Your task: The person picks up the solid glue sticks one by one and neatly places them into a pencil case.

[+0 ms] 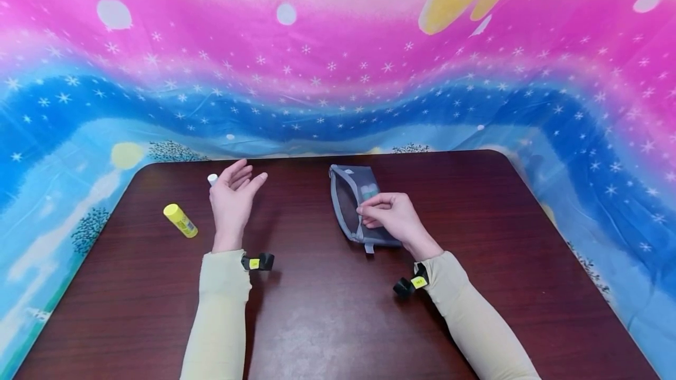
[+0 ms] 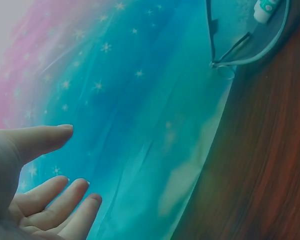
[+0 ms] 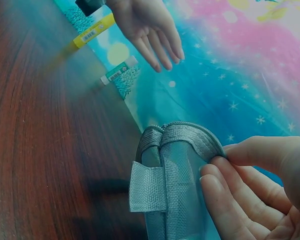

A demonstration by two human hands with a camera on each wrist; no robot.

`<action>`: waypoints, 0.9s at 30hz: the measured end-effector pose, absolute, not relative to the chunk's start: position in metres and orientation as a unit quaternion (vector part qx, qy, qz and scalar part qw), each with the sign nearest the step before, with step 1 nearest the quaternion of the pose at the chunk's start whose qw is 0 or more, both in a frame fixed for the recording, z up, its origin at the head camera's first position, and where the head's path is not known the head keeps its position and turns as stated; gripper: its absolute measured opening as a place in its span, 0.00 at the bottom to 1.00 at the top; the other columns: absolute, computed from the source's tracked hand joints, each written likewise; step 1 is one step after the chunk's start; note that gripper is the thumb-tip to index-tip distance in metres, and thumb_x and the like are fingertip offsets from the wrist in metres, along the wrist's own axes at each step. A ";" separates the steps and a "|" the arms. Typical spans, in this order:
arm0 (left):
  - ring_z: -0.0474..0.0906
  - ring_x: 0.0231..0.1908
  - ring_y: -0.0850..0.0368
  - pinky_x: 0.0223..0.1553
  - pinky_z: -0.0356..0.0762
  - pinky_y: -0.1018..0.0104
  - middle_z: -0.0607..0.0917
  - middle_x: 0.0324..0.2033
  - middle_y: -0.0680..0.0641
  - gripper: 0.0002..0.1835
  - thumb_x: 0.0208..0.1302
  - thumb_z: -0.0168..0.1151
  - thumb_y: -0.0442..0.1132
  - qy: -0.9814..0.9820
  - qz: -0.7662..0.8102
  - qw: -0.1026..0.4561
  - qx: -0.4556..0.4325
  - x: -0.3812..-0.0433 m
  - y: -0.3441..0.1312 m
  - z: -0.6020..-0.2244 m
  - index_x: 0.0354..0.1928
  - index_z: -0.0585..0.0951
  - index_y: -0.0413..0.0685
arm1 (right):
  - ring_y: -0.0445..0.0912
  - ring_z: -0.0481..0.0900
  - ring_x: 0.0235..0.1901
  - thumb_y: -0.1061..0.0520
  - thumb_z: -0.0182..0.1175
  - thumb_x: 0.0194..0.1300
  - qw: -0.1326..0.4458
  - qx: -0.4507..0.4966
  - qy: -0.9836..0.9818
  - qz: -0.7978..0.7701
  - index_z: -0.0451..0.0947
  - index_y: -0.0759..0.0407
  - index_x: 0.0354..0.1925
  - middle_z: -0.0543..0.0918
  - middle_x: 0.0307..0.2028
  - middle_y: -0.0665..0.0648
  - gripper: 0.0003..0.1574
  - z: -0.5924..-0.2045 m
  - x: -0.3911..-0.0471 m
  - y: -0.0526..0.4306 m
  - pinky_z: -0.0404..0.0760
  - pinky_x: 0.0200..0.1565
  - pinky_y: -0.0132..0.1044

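Observation:
A grey mesh zip pouch lies on the table with its zipped mouth spread apart. My right hand pinches the near rim of that mouth between thumb and fingers, as the right wrist view confirms. Inside the pouch a small white-and-green stick shows through. My left hand is held up over the left side of the table, fingers loosely extended and holding nothing. Just behind it stands a green-and-white glue stick, mostly hidden in the head view. A yellow glue stick is left of that hand.
The dark reddish wooden table has rounded far corners. A colourful cloth with snowflakes hangs around its back and sides. Black straps with yellow tags are on both wrists.

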State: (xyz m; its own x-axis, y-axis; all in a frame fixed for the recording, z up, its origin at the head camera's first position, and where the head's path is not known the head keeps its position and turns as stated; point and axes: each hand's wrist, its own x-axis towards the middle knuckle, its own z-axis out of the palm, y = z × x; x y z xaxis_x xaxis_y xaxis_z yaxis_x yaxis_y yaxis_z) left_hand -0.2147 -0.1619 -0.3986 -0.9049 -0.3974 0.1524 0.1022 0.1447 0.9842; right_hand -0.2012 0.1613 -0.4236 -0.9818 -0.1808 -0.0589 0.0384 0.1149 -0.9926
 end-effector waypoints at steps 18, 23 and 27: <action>0.82 0.55 0.53 0.60 0.76 0.61 0.85 0.54 0.42 0.31 0.56 0.80 0.41 -0.720 -0.617 0.287 0.135 -0.209 -0.188 -0.394 0.63 0.82 0.48 | 0.49 0.88 0.30 0.64 0.71 0.64 0.083 -0.049 0.747 -0.658 0.86 0.72 0.42 0.89 0.35 0.64 0.12 -0.424 -0.202 0.160 0.88 0.37 0.43; 0.82 0.55 0.55 0.60 0.76 0.62 0.85 0.53 0.45 0.30 0.56 0.80 0.42 -0.715 -0.617 0.289 0.157 -0.210 -0.195 -0.396 0.63 0.82 0.50 | 0.49 0.88 0.30 0.64 0.71 0.64 0.084 -0.048 0.746 -0.659 0.86 0.72 0.42 0.89 0.35 0.64 0.11 -0.425 -0.202 0.160 0.88 0.37 0.43; 0.81 0.55 0.55 0.60 0.76 0.63 0.85 0.54 0.46 0.30 0.56 0.80 0.42 -0.702 -0.630 0.283 0.176 -0.210 -0.199 -0.398 0.62 0.83 0.51 | 0.49 0.88 0.30 0.64 0.70 0.64 0.085 -0.048 0.744 -0.661 0.86 0.72 0.42 0.89 0.34 0.64 0.11 -0.424 -0.201 0.160 0.88 0.37 0.43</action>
